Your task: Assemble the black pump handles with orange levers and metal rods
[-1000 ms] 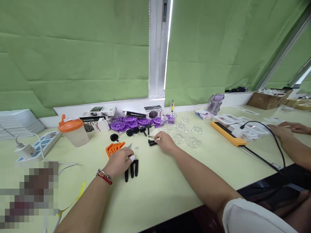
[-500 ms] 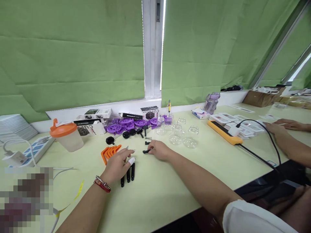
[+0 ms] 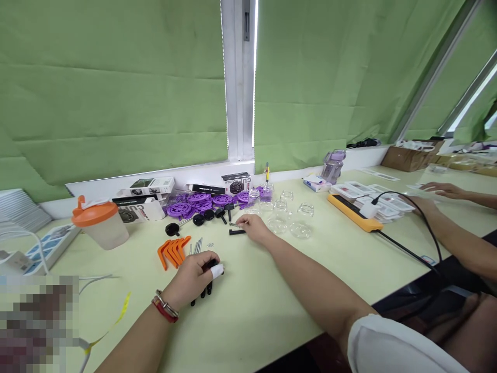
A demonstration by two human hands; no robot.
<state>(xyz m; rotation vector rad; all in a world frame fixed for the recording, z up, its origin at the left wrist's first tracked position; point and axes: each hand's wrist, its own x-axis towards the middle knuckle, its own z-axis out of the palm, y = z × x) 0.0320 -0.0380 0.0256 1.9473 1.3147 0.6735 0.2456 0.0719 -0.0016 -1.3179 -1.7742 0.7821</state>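
Note:
My left hand [image 3: 193,275], with a red bracelet on the wrist and white tape on one fingertip, lies on the table, its fingers curled round the top of the black rod-shaped parts [image 3: 202,294]. My right hand [image 3: 254,228] reaches further back, its fingertips pinched at the end of a small metal spring [image 3: 233,224]. A short black part [image 3: 236,232] lies just in front of that hand. Orange curved pieces [image 3: 172,250] and thin metal rods [image 3: 198,244] lie beyond my left hand.
Purple wheels [image 3: 202,201], black knobs [image 3: 171,228], boxes [image 3: 149,185] and clear jars [image 3: 289,217] line the back. A cup with an orange lid [image 3: 97,224] and a white power strip [image 3: 52,242] are left. Right: an orange power strip [image 3: 349,210], a black cable, another person's hands [image 3: 442,190].
My left hand has slid back and closed its fingers over the black rod-shaped parts. My right hand left the short black part and moved back to the spring.

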